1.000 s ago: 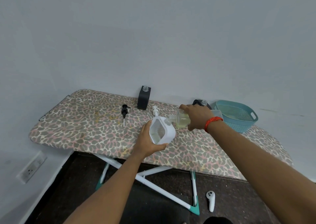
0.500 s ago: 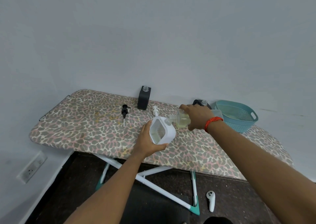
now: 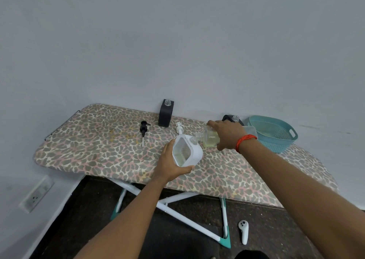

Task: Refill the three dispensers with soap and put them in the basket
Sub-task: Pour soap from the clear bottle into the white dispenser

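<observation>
My left hand (image 3: 171,163) grips a white square dispenser (image 3: 187,151), tilted, its open neck up and to the right. My right hand (image 3: 227,134) holds a clear soap bottle (image 3: 208,138) of pale yellow liquid on its side, mouth touching the dispenser's neck. A black dispenser (image 3: 166,113) stands open at the back of the board. Another black dispenser (image 3: 232,119) shows partly behind my right hand. A white pump (image 3: 179,127) and a black pump (image 3: 143,130) lie on the board. The teal basket (image 3: 274,135) sits at the right.
Everything rests on a leopard-print ironing board (image 3: 102,146) against a grey wall. A clear container (image 3: 251,130) lies beside the basket. On the dark floor below lies a white controller (image 3: 244,231). A wall socket (image 3: 36,194) is at the lower left.
</observation>
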